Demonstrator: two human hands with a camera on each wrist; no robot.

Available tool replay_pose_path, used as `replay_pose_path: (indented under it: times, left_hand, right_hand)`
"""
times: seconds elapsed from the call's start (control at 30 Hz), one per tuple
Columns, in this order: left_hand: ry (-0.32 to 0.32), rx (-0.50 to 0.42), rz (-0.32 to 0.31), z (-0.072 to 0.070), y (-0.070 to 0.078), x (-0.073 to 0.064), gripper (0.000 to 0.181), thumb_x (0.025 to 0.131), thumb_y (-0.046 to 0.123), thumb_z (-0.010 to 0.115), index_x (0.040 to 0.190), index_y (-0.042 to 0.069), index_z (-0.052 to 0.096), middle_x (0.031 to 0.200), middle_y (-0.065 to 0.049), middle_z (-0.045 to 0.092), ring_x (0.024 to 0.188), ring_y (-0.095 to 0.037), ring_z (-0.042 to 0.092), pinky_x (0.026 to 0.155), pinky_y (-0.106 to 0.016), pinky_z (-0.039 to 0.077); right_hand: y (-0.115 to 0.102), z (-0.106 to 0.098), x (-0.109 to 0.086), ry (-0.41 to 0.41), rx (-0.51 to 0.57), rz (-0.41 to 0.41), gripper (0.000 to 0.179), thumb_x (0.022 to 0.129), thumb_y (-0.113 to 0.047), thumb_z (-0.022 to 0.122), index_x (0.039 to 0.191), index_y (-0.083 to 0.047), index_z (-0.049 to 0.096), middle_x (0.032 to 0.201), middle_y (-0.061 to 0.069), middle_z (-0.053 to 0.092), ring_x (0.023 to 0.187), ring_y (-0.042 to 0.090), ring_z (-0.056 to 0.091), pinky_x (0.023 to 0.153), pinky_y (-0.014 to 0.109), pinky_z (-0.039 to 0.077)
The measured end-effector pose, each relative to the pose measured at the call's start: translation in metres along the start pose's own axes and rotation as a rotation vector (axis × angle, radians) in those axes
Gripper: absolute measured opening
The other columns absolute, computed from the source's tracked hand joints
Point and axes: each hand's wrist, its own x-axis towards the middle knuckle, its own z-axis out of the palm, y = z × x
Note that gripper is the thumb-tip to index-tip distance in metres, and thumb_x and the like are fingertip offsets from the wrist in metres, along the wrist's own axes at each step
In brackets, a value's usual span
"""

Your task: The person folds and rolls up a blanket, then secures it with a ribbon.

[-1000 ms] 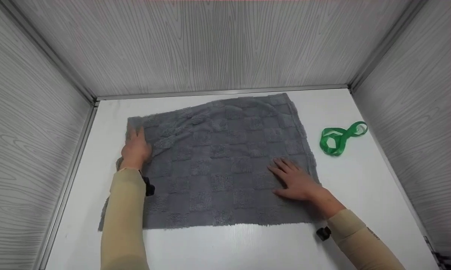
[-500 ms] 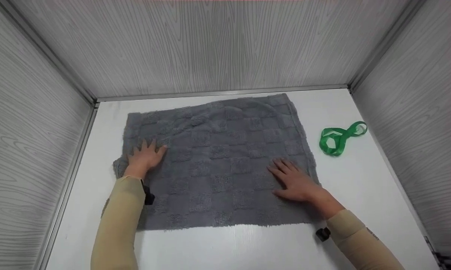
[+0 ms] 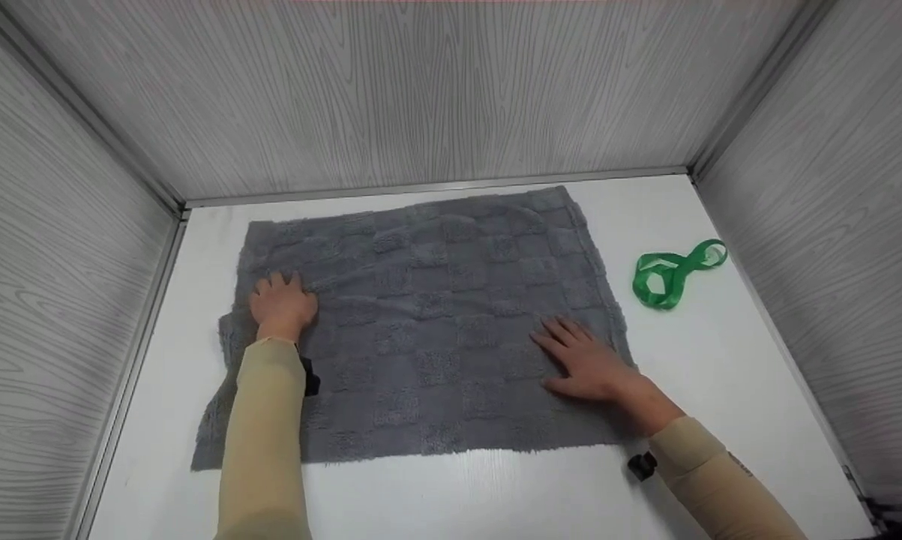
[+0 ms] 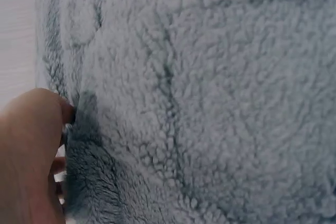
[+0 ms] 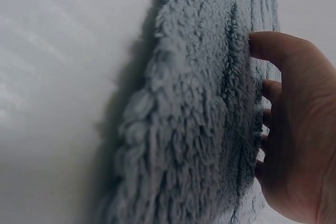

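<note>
A grey fluffy towel (image 3: pixel 421 337) with a checkered pile lies spread on the white table, a little slanted at its far edge. My left hand (image 3: pixel 282 306) rests on the towel's left part, knuckles up. In the left wrist view its thumb and fingertips touch the pile, and the left hand (image 4: pixel 31 150) grips nothing. Low shallow creases run across the cloth to its right. My right hand (image 3: pixel 585 367) lies spread near the towel's right edge. Its fingertips press the plush surface in the right wrist view, where the right hand (image 5: pixel 302 124) shows from the side.
A looped green ribbon (image 3: pixel 668 277) lies on the white table (image 3: pixel 451 495) to the right of the towel. Grey wood-grain panels (image 3: pixel 436 90) stand at the back and both sides. The towel's left border juts out unevenly beside my left forearm.
My left hand has drawn back from the towel's far left corner toward me and its fingers now look more bent. The creases there have flattened. My right hand stays in place on the towel.
</note>
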Motion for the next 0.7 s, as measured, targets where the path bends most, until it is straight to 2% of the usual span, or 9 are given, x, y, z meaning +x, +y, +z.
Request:
replay_pose_path:
  times: [0.1,0.2,0.3,0.37,0.43,0.53,0.63,0.7]
  left_hand:
    - [0.038,-0.006,0.011,0.001,0.005,-0.001,0.061,0.107,0.024,0.04,0.157,-0.009,0.027,0.154,-0.04,0.02,0.137,-0.059,0.026,0.107,-0.068,0.031]
    - [0.1,-0.005,0.037,0.003,0.008,-0.004,0.058,0.107,0.024,0.044,0.153,-0.01,0.034,0.146,-0.04,0.033,0.126,-0.058,0.043,0.097,-0.068,0.043]
    - [0.128,0.007,0.046,0.006,0.01,-0.011,0.055,0.109,0.029,0.04,0.148,-0.01,0.043,0.14,-0.038,0.044,0.113,-0.056,0.055,0.087,-0.067,0.049]
    - [0.104,0.002,0.031,0.007,0.011,-0.017,0.06,0.112,0.036,0.033,0.148,-0.009,0.045,0.141,-0.037,0.045,0.116,-0.055,0.054,0.089,-0.068,0.048]
    - [0.061,-0.012,0.012,0.007,0.012,-0.021,0.066,0.112,0.043,0.025,0.151,-0.008,0.042,0.147,-0.036,0.041,0.125,-0.057,0.048,0.099,-0.071,0.04]
    - [-0.004,-0.045,-0.006,0.006,0.011,-0.023,0.076,0.11,0.053,0.019,0.158,-0.005,0.029,0.158,-0.035,0.027,0.14,-0.059,0.028,0.111,-0.075,0.017]
    - [-0.05,-0.093,-0.003,0.006,0.007,-0.02,0.078,0.109,0.056,0.018,0.163,0.0,0.013,0.164,-0.034,0.009,0.147,-0.059,0.01,0.112,-0.077,0.0]
    - [-0.072,-0.128,0.006,0.008,0.003,-0.017,0.079,0.108,0.057,0.02,0.164,0.002,0.005,0.165,-0.033,-0.002,0.148,-0.058,-0.002,0.111,-0.077,-0.006]
  right_hand:
    - [0.0,0.001,0.0,0.002,0.004,-0.003,0.084,0.096,-0.055,0.062,0.164,-0.02,0.027,0.17,0.011,0.014,0.155,0.039,0.008,0.119,0.062,0.018]
    - [0.0,0.002,-0.001,-0.002,0.003,0.001,0.084,0.097,-0.056,0.061,0.164,-0.021,0.026,0.17,0.01,0.013,0.155,0.038,0.007,0.119,0.062,0.018]
    - [0.001,0.001,-0.002,-0.01,-0.001,0.006,0.084,0.097,-0.057,0.06,0.165,-0.022,0.024,0.171,0.009,0.012,0.156,0.037,0.006,0.12,0.06,0.016]
    - [0.001,0.0,-0.002,-0.009,-0.001,0.003,0.084,0.097,-0.057,0.06,0.165,-0.021,0.024,0.171,0.009,0.013,0.156,0.037,0.006,0.121,0.059,0.015]
    - [0.001,-0.001,-0.003,-0.007,-0.001,0.002,0.084,0.097,-0.056,0.06,0.165,-0.02,0.025,0.17,0.01,0.013,0.156,0.037,0.006,0.121,0.059,0.014]
    - [0.0,-0.003,-0.003,-0.001,-0.001,0.001,0.084,0.097,-0.054,0.061,0.164,-0.019,0.026,0.17,0.012,0.014,0.155,0.039,0.007,0.121,0.06,0.015]
    - [0.0,-0.002,-0.001,-0.004,-0.001,0.0,0.084,0.097,-0.054,0.062,0.164,-0.018,0.026,0.17,0.013,0.014,0.155,0.04,0.008,0.12,0.061,0.016]
    - [0.0,-0.001,0.0,-0.006,-0.003,0.001,0.084,0.097,-0.054,0.062,0.164,-0.018,0.026,0.17,0.013,0.014,0.155,0.04,0.008,0.12,0.062,0.016]
